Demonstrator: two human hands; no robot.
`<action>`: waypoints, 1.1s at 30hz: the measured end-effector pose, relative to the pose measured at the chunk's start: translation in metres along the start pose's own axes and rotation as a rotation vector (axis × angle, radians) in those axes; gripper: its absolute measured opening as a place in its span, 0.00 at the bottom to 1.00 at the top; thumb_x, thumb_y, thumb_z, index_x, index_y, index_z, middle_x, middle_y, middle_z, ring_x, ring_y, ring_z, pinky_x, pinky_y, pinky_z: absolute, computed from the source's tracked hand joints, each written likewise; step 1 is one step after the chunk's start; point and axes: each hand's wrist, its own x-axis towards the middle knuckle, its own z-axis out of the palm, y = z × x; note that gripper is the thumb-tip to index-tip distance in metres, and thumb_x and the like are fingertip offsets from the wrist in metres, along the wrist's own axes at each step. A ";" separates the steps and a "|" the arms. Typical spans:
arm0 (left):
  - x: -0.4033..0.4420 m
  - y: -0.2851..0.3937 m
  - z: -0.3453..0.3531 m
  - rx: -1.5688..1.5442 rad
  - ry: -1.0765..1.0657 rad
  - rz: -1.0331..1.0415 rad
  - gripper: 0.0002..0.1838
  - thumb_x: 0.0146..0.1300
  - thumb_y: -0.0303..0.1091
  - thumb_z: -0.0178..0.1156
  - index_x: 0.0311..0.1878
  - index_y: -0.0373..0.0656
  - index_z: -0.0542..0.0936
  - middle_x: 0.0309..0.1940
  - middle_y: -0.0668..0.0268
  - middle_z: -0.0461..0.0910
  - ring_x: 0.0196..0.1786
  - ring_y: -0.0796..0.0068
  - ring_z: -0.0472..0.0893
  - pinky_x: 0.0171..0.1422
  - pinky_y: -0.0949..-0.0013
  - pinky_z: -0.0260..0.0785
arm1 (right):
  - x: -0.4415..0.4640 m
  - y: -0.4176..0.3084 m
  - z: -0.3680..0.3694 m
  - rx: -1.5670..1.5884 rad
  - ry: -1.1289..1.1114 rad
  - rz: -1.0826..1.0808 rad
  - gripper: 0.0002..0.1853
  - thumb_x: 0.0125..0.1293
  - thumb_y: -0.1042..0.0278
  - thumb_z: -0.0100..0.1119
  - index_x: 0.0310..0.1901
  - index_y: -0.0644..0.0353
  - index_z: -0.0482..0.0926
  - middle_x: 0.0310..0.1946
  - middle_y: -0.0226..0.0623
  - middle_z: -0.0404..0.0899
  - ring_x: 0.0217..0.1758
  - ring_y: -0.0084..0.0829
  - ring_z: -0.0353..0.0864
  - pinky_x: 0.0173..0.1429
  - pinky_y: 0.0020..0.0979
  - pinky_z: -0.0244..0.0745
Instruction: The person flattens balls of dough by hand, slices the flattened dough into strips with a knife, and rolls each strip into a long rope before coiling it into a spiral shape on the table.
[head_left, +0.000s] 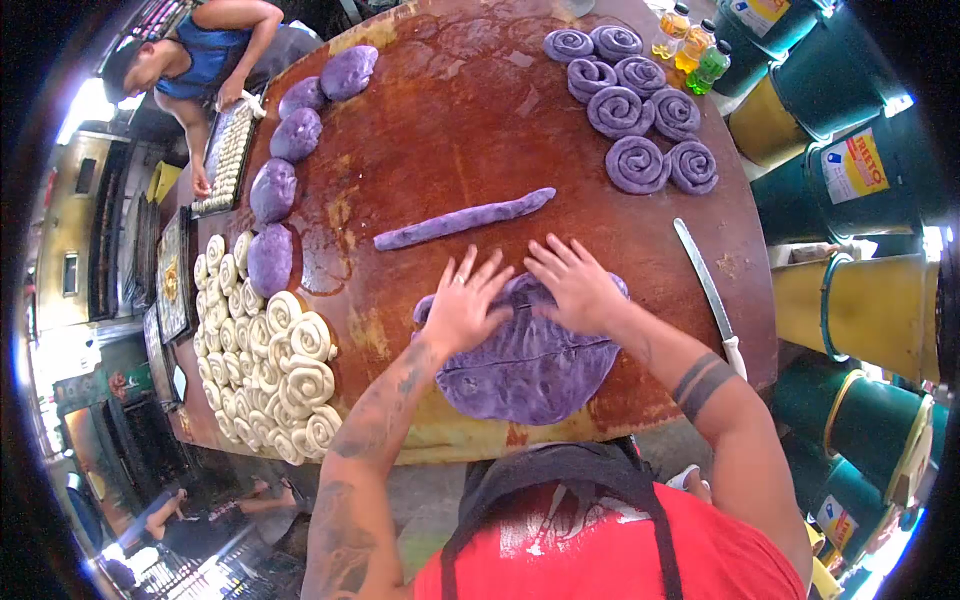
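A wide, flattened piece of purple dough [530, 375] lies at the near edge of the table, with a crease running across it. My left hand [467, 300] rests on its upper left part, fingers spread and pointing away from me. On the upper right part lies my right hand [575, 285], its fingers also stretched out flat over the dough's far edge. Just beyond my fingertips is a long purple dough rope [465, 218], touched by neither hand. Part of the flattened dough is hidden under my palms.
Purple dough spirals [638, 164] sit at the far right, near a long serrated knife [708, 285] and drink bottles [697, 45]. Purple dough lumps [273, 190] and many pale spirals [305, 335] line the left. A co-worker [215, 50] handles a tray [230, 150]. Green drums [840, 80] stand right.
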 end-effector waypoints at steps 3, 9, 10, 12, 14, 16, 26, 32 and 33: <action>-0.049 0.028 -0.004 -0.009 -0.116 -0.035 0.39 0.69 0.47 0.64 0.80 0.47 0.67 0.81 0.59 0.66 0.82 0.46 0.63 0.85 0.46 0.54 | -0.040 -0.012 -0.031 0.296 -0.251 -0.061 0.37 0.67 0.51 0.68 0.75 0.50 0.71 0.81 0.39 0.63 0.84 0.49 0.60 0.83 0.54 0.58; -0.074 0.003 -0.017 -0.001 0.086 -0.260 0.22 0.63 0.39 0.66 0.57 0.40 0.80 0.61 0.51 0.76 0.66 0.48 0.74 0.71 0.45 0.64 | -0.050 0.011 -0.047 0.160 -0.115 0.160 0.28 0.59 0.61 0.71 0.61 0.57 0.78 0.64 0.41 0.77 0.72 0.47 0.71 0.81 0.53 0.61; -0.066 0.001 -0.016 0.016 0.225 -0.178 0.13 0.64 0.38 0.65 0.47 0.40 0.81 0.51 0.52 0.78 0.58 0.48 0.77 0.64 0.47 0.68 | -0.048 0.013 -0.043 0.157 -0.135 0.116 0.25 0.58 0.63 0.70 0.58 0.58 0.78 0.60 0.42 0.78 0.71 0.47 0.72 0.80 0.53 0.61; -0.054 -0.009 -0.011 -0.371 0.172 -0.317 0.12 0.66 0.36 0.64 0.47 0.40 0.80 0.46 0.56 0.79 0.55 0.56 0.79 0.61 0.54 0.70 | -0.036 0.022 -0.042 0.241 -0.287 0.103 0.20 0.60 0.58 0.70 0.50 0.59 0.78 0.52 0.46 0.82 0.63 0.46 0.78 0.71 0.50 0.70; -0.046 -0.020 -0.015 -0.815 0.159 -0.422 0.10 0.70 0.36 0.62 0.47 0.40 0.80 0.41 0.62 0.80 0.48 0.66 0.80 0.54 0.60 0.73 | -0.024 0.025 -0.053 0.705 -0.399 0.398 0.18 0.66 0.56 0.68 0.49 0.59 0.78 0.47 0.45 0.83 0.56 0.39 0.81 0.62 0.45 0.75; -0.040 -0.019 -0.056 -1.106 0.187 -0.514 0.09 0.75 0.37 0.59 0.47 0.42 0.80 0.36 0.70 0.78 0.39 0.74 0.78 0.46 0.66 0.73 | -0.009 0.020 -0.086 0.944 -0.384 0.546 0.16 0.76 0.53 0.61 0.47 0.59 0.79 0.41 0.41 0.83 0.45 0.30 0.81 0.49 0.37 0.78; -0.096 -0.067 -0.020 0.268 0.316 -0.579 0.30 0.71 0.43 0.63 0.70 0.35 0.74 0.77 0.46 0.65 0.82 0.38 0.60 0.86 0.41 0.50 | -0.035 0.051 -0.031 0.081 0.168 0.604 0.20 0.68 0.55 0.68 0.54 0.60 0.82 0.61 0.46 0.80 0.66 0.54 0.76 0.66 0.50 0.74; -0.095 0.003 0.007 -0.170 -0.099 -0.176 0.36 0.75 0.57 0.58 0.76 0.41 0.72 0.81 0.50 0.63 0.84 0.46 0.59 0.87 0.45 0.51 | -0.082 -0.005 -0.017 0.328 -0.098 0.121 0.30 0.70 0.54 0.66 0.68 0.62 0.78 0.74 0.52 0.72 0.79 0.58 0.66 0.81 0.48 0.64; -0.089 0.005 -0.006 -0.342 -0.208 -0.125 0.35 0.75 0.57 0.58 0.76 0.42 0.73 0.80 0.51 0.65 0.84 0.48 0.61 0.86 0.48 0.54 | -0.074 0.001 -0.022 0.528 -0.200 0.193 0.32 0.70 0.52 0.66 0.69 0.62 0.77 0.75 0.52 0.70 0.80 0.58 0.64 0.83 0.49 0.61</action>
